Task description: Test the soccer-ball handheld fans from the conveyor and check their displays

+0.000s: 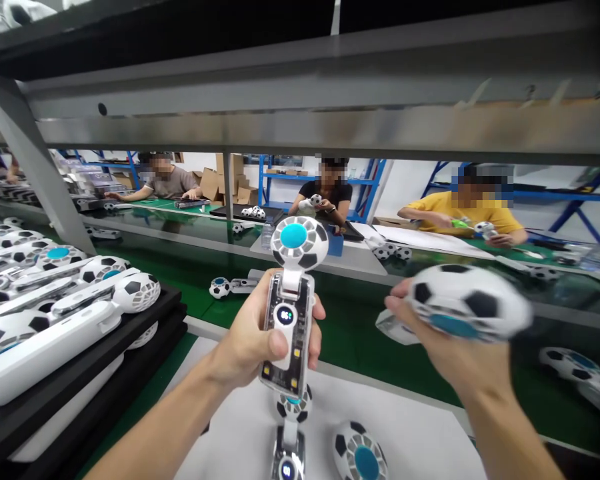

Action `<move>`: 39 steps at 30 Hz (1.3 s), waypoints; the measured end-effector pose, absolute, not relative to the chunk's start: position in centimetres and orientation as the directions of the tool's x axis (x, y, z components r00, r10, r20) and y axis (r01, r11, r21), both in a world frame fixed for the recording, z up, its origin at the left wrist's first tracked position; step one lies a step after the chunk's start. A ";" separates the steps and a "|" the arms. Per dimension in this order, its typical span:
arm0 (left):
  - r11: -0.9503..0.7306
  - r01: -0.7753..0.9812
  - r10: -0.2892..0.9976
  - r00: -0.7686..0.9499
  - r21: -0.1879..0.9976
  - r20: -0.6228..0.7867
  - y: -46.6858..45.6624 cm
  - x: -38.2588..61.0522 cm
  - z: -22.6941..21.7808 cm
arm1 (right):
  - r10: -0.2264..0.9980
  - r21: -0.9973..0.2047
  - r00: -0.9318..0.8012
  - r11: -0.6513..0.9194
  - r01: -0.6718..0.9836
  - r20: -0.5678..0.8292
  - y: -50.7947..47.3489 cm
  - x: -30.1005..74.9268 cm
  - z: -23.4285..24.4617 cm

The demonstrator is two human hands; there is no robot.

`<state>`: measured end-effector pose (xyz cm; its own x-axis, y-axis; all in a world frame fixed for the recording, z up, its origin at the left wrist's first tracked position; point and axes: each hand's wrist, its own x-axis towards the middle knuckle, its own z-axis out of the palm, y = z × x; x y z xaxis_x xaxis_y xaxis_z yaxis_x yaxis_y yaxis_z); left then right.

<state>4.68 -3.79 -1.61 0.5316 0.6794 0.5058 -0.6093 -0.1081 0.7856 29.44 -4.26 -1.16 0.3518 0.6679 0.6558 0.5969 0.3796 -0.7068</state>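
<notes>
My left hand (253, 340) grips a handheld fan (290, 293) upright by its clear handle, thumb on the front. Its round head is patterned like a football with a blue centre. My right hand (445, 347) holds a second football-patterned fan (467, 310), tilted sideways and blurred, out over the green belt. Two more fans lie on the white mat below my hands: one (290, 433) directly under the held fan, another head (360, 457) to its right.
Black trays (130, 347) stacked at left carry several white fans. A green conveyor belt (360, 333) runs across with loose fans on it. Three people sit working on the far side. A grey metal shelf (300, 100) hangs overhead.
</notes>
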 end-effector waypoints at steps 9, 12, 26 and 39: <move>-0.169 -0.574 0.821 0.368 0.801 0.437 -3.5 4.5 -1.2 | 0.861 -0.812 0.396 0.033 0.583 0.319 0.2 30.7 -5.2; -0.161 -0.567 0.853 0.332 0.808 0.403 -3.3 4.4 -1.1 | 0.880 -0.843 0.414 -0.030 0.537 0.233 1.0 31.0 -6.6; -0.049 -0.595 0.507 0.677 0.802 0.533 -1.5 3.6 -2.8 | 0.950 -0.587 0.305 -0.210 0.782 0.066 5.6 34.7 -14.1; -0.156 -0.500 0.713 0.540 0.852 0.448 -3.3 4.2 -1.4 | 0.948 -0.522 0.314 -0.244 0.818 0.049 5.3 36.3 -12.1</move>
